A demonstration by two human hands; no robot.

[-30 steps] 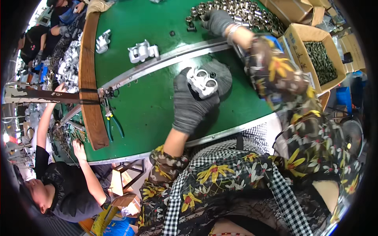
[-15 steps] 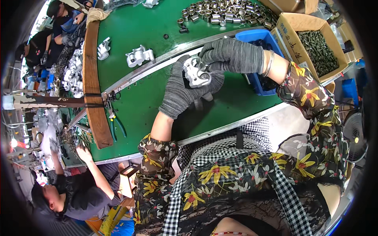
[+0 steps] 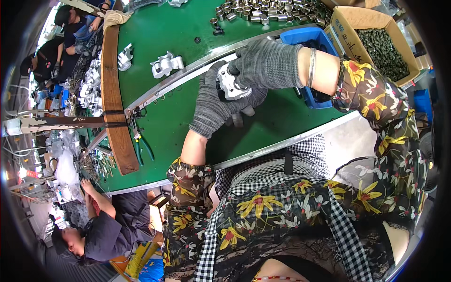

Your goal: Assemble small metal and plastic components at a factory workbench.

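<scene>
The grey-gloved left hand [image 3: 213, 103] grips a silvery, lobed metal casting [image 3: 230, 85], seemingly steadying it for the grey-gloved right hand [image 3: 270, 64], whose grip is hidden. The next move calls for firm support.

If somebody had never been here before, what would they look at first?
Probably the silver metal casting in the middle, cradled in the gray-gloved left hand with the gloved right hand over it. Next might come the pile of shiny metal sleeves at the top of the green tabletop. The bright yellow flowers on the dark right sleeve, at the right side, stand out too.
</scene>
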